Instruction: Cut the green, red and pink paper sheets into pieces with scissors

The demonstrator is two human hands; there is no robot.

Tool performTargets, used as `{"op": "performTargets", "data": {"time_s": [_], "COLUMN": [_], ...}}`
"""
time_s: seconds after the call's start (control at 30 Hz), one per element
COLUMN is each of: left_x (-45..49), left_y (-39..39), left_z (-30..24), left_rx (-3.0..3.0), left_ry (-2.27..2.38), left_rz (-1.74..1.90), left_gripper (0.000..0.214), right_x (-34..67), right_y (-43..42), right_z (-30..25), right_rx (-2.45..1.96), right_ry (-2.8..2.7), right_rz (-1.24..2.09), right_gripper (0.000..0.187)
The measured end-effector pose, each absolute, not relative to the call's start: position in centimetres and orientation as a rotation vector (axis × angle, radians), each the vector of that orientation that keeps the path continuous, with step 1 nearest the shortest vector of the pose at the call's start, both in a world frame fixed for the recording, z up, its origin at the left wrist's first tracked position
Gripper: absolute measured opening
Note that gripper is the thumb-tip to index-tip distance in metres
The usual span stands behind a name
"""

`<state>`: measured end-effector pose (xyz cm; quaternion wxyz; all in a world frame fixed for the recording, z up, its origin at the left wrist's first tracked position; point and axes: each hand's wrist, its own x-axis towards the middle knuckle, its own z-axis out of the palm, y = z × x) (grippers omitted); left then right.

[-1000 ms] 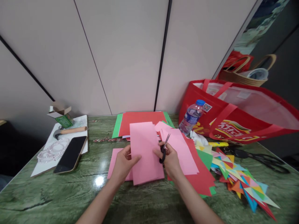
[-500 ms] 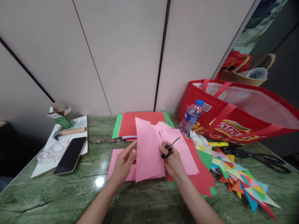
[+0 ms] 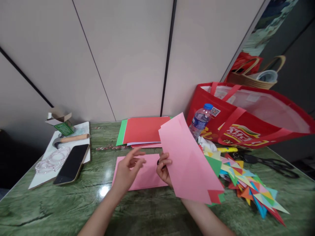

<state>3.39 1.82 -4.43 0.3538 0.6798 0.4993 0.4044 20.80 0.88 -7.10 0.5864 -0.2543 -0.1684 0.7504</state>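
My right hand [image 3: 163, 168] grips pink paper sheets [image 3: 188, 160] by their left edge and holds them tilted over the papers on the right. A black handle loop of the scissors [image 3: 158, 162] shows among the same fingers; the blades are hidden behind the paper. My left hand [image 3: 128, 168] hovers with fingers apart and nothing in it, over the left part of a pink sheet [image 3: 151, 177] lying on the table. Red and green paper corners [image 3: 215, 196] stick out under the raised sheets.
Behind lies a stack of red and green paper [image 3: 147, 127]. To the right are a water bottle [image 3: 200, 121], a red bag [image 3: 228, 121], folded colored paper pieces [image 3: 251, 183] and black scissors [image 3: 273, 164]. A phone [image 3: 71, 164], hammer [image 3: 73, 138] and small box [image 3: 61, 124] are left.
The pink paper has moved right, away from my left hand, and now tilts in my right hand. The pink sheet on the table is more exposed. The scissor blades have gone out of sight.
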Motion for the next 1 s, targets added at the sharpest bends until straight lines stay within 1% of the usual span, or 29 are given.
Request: {"op": "performTargets", "data": {"time_s": [0.03,0.1,0.2,0.33,0.47,0.53,0.67,0.77,0.8,0.9,0.93,1.0], "left_x": [2.8,1.7,1.2,2.3,3.3,3.5,3.6,3.6,3.6,3.6,3.7,3.7], "left_y": [2.5,3.5,3.9,2.9,2.0,1.7,1.6,1.6,1.6,1.6,1.6,1.7], "left_z": [-4.9,-5.7,-6.6,-7.1,-7.4,-7.4,-7.2,-6.8,-6.7,-6.5,-6.4,-6.4], "left_rx": [1.909,2.017,2.163,2.316,2.396,2.417,2.435,2.436,2.434,2.421,2.415,2.405], "left_ry": [1.423,1.479,1.426,1.305,1.242,1.235,1.250,1.253,1.256,1.271,1.277,1.286], "left_rz": [0.968,0.883,0.714,0.446,0.228,0.154,0.056,0.008,-0.006,-0.040,-0.048,-0.058], "left_gripper": [0.039,0.041,0.045,0.045,0.064,0.070,0.064,0.055,0.052,0.048,0.047,0.047], "right_x": [20.8,20.8,21.0,21.1,21.2,21.2,21.4,22.1,22.5,24.4,25.2,27.2], "right_y": [0.8,0.7,0.5,0.3,0.2,0.2,0.4,1.0,1.4,2.7,3.1,3.8], "right_z": [-6.9,-6.5,-5.9,-5.2,-4.7,-4.5,-4.4,-5.2,-5.7,-7.1,-7.5,-8.1], "right_rx": [-0.579,-0.541,-0.489,-0.515,-0.555,-0.525,-0.445,-0.684,-0.823,-1.009,-1.076,-1.230], "right_ry": [-0.380,-0.347,-0.317,-0.313,-0.319,-0.309,-0.285,-0.506,-0.623,-0.728,-0.751,-0.798], "right_rz": [1.759,1.775,1.778,1.731,1.718,1.742,1.793,1.633,1.519,1.369,1.298,1.125], "right_gripper": [0.012,0.012,0.011,0.011,0.012,0.012,0.009,0.009,0.012,0.015,0.019,0.037]}}
